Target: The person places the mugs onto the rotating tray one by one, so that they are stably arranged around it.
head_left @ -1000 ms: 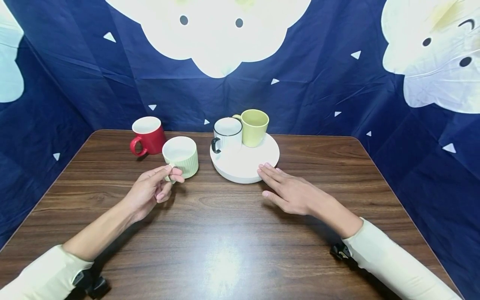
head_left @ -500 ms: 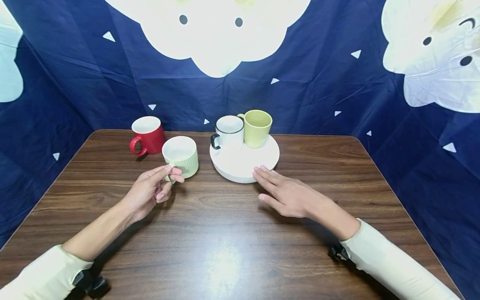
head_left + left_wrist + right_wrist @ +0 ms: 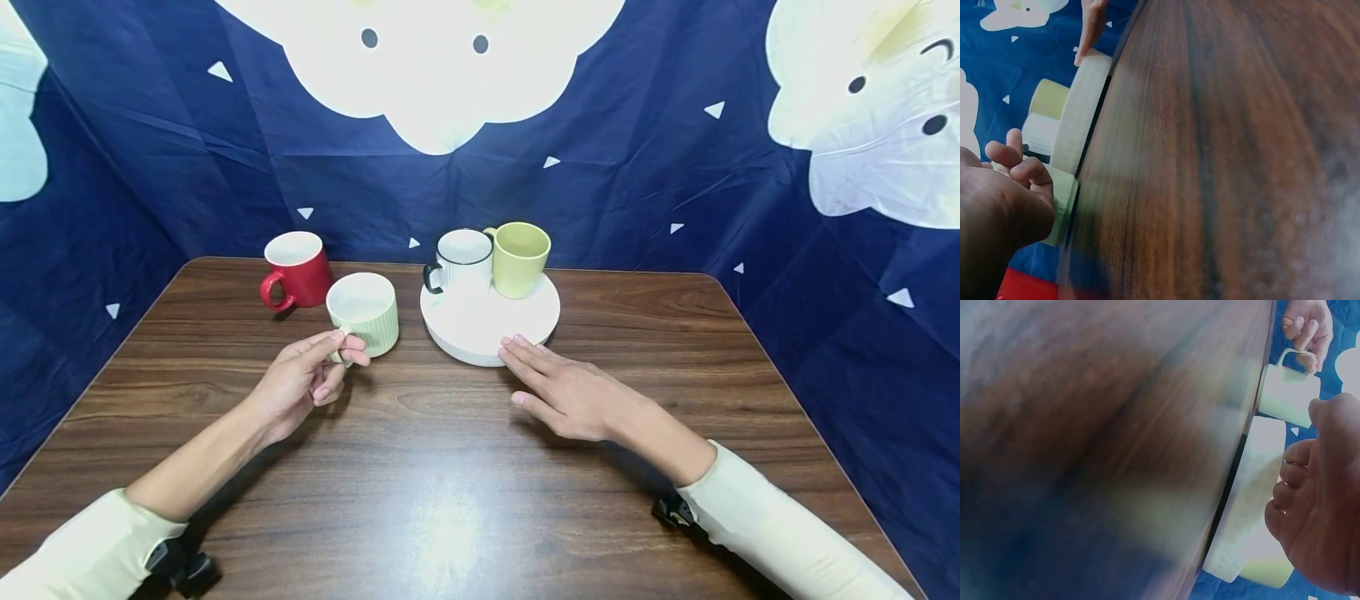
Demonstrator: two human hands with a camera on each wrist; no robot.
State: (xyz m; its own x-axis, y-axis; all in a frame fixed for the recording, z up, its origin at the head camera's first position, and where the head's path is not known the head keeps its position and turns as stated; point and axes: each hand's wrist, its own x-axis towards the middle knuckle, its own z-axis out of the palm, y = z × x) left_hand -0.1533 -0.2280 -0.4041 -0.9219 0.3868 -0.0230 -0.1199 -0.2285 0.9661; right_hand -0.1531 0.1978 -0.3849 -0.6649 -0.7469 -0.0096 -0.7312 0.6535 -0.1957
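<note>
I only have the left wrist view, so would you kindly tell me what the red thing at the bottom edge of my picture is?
Observer: The head view shows it whole: a red mug with a white inside.
Operator: Thank you. My view hides how the left hand grips the pale green mug; where does it hold on?
Observer: By the handle, pinched between thumb and fingers, as the right wrist view helps to show.
Operator: I also see just part of the right hand at the round white turntable; how does its thumb lie?
Observer: In the head view the thumb is held apart from the straight fingers, on the side nearer the person.
</note>
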